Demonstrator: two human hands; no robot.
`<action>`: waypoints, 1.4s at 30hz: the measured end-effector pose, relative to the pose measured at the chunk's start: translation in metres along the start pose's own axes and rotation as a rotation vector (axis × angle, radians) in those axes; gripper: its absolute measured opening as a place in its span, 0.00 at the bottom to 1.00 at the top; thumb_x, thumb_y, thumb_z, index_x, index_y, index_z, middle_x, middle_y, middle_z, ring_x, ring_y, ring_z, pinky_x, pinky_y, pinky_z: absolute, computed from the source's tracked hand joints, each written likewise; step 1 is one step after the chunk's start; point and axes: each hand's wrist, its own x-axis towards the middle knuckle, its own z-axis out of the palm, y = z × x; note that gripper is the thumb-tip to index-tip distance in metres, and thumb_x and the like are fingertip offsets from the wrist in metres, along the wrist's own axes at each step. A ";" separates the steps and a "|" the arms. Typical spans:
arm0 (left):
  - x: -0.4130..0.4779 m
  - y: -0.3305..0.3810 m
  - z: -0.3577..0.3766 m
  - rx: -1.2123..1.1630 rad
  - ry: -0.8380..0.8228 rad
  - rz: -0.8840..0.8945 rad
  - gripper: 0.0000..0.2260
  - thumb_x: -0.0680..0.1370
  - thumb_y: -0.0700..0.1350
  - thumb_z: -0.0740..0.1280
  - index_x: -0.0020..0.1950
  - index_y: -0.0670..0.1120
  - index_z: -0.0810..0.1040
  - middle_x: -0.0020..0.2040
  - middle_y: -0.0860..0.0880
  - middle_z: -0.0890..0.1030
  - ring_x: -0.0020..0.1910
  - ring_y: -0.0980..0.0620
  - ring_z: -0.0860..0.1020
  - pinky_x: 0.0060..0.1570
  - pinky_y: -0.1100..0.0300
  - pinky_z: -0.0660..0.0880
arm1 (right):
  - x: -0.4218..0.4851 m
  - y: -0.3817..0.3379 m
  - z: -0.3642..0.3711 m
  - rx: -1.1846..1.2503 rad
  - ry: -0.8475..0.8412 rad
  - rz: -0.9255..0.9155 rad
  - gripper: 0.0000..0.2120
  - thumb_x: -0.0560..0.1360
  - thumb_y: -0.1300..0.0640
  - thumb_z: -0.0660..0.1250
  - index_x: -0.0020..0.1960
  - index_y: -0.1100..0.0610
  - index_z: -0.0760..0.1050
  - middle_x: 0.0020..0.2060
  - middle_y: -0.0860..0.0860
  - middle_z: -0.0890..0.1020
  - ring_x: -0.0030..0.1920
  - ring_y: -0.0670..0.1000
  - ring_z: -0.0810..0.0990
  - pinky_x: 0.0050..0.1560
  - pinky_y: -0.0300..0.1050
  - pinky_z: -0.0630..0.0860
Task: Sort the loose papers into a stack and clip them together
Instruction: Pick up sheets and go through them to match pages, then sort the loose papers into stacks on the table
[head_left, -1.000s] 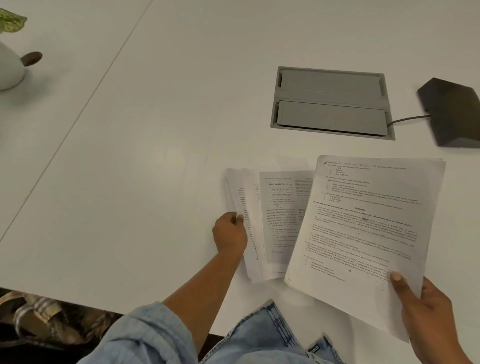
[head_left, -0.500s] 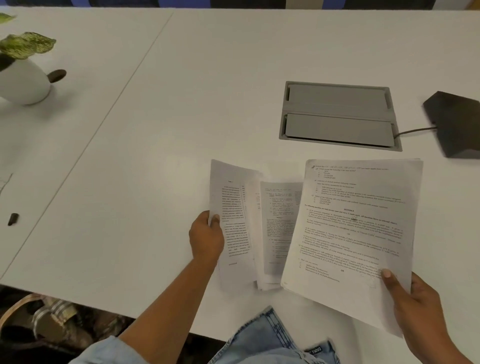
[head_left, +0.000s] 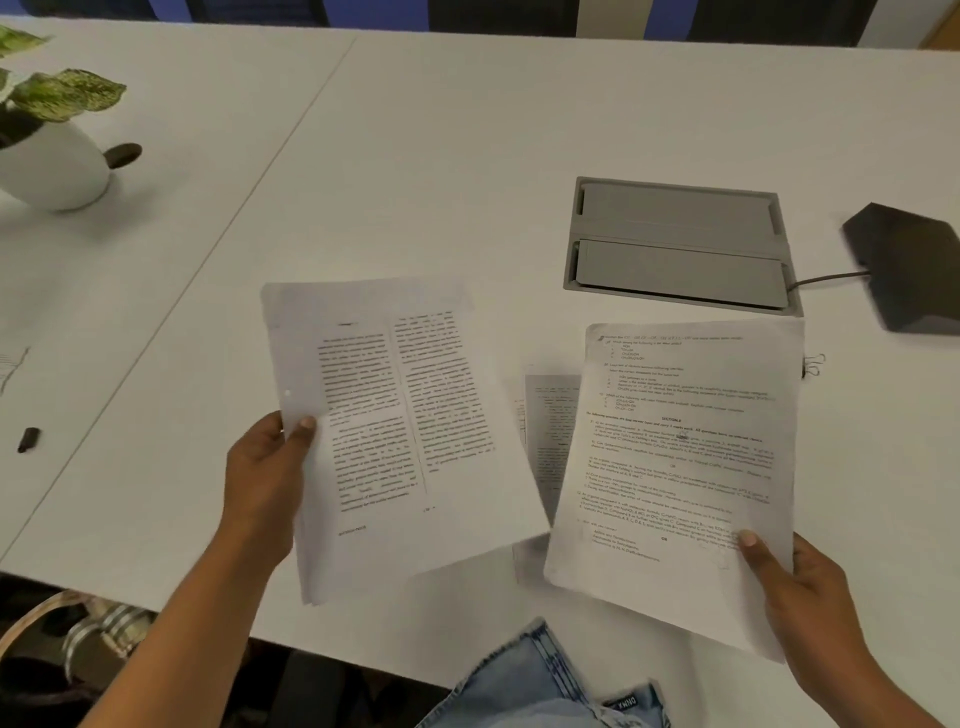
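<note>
My left hand (head_left: 267, 483) pinches the left edge of a printed two-column sheet (head_left: 395, 431), lifted off the white table (head_left: 467, 156) and tilted. My right hand (head_left: 795, 592) grips the lower right corner of a thin stack of printed pages (head_left: 675, 467), also raised. Between them, more loose papers (head_left: 545, 431) lie flat on the table, mostly hidden under both held sheets. A binder clip (head_left: 811, 364) peeks out past the right edge of the right-hand stack; only its wire handles show.
A grey recessed cable box (head_left: 680, 244) sits behind the papers, with a dark wedge-shaped device (head_left: 909, 265) and its cable to the right. A white plant pot (head_left: 47, 166) stands far left, a small black object (head_left: 28, 439) near the left edge. The table's near edge runs below my hands.
My left hand has lifted the two-column sheet off the pile and swung it up and leftward, facing me. My right hand keeps its stack nearly still. The view has tilted up.
</note>
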 end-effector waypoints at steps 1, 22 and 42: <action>-0.006 0.004 0.004 -0.029 -0.041 -0.003 0.07 0.82 0.44 0.66 0.52 0.49 0.84 0.48 0.48 0.88 0.45 0.46 0.86 0.46 0.50 0.81 | -0.001 -0.002 0.004 0.007 -0.022 0.007 0.07 0.79 0.56 0.65 0.55 0.54 0.79 0.47 0.47 0.85 0.46 0.52 0.83 0.41 0.43 0.75; -0.066 -0.013 0.133 0.064 -0.181 0.135 0.06 0.82 0.49 0.65 0.54 0.50 0.81 0.54 0.57 0.80 0.55 0.53 0.80 0.57 0.56 0.78 | -0.003 -0.034 0.032 0.081 -0.508 -0.090 0.20 0.79 0.68 0.63 0.53 0.44 0.85 0.50 0.50 0.87 0.47 0.49 0.87 0.40 0.41 0.81; -0.066 -0.010 0.146 -0.123 -0.607 0.075 0.11 0.81 0.42 0.67 0.53 0.57 0.86 0.52 0.53 0.88 0.51 0.50 0.86 0.44 0.59 0.83 | 0.017 -0.048 0.028 0.095 -0.355 -0.191 0.15 0.73 0.62 0.71 0.58 0.49 0.80 0.53 0.44 0.86 0.54 0.46 0.84 0.49 0.37 0.80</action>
